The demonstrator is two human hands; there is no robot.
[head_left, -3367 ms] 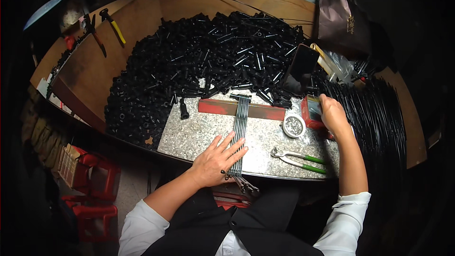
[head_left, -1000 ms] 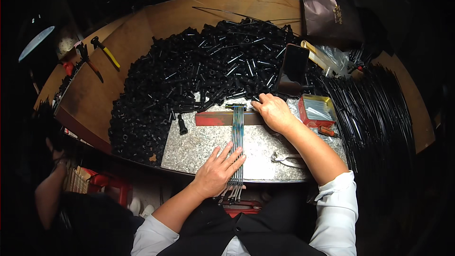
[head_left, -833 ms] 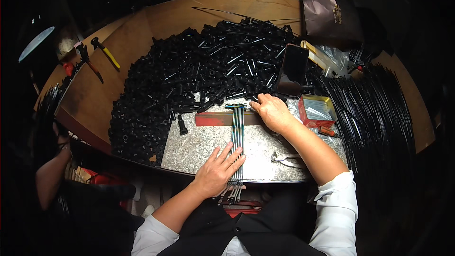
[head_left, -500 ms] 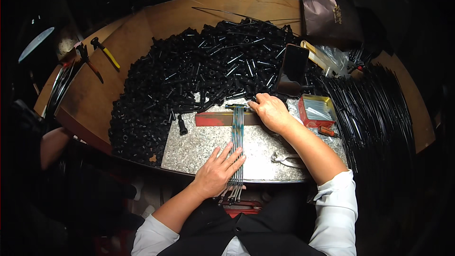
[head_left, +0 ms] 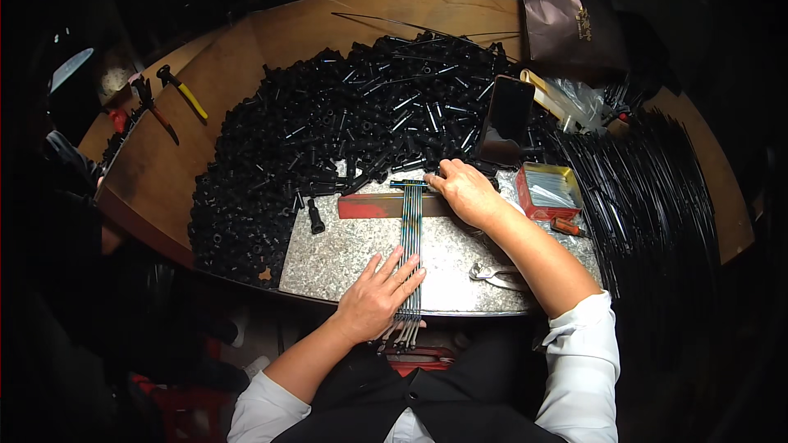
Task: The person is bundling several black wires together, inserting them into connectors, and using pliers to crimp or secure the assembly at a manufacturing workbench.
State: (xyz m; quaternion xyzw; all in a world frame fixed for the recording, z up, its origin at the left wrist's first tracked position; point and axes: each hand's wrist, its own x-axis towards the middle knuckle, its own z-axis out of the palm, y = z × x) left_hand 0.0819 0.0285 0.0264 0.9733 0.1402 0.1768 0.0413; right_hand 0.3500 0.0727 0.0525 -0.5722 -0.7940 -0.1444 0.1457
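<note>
A row of thin metal rods lies side by side, running toward me across a block with red paint on a speckled stone slab. My left hand rests on the rods' near part with its fingers stretched out. Pale sleeves with dark tips show at the near ends, past the slab's edge. Across the far ends sits a small dark crosspiece. Beside it, my right hand has thumb and fingers closed together; what they pinch is hidden. A black socket-like part lies left of the block.
Black parts are heaped behind the slab. To the right are pliers, a tin of pale pins, a phone and many black rods. Yellow-handled pincers hang on the wooden wall at left, near another person.
My hands have hardly moved; the right fingers shifted slightly by the crosspiece. At far left, the other person's arm has drawn back and the shiny rods there have gone from view.
</note>
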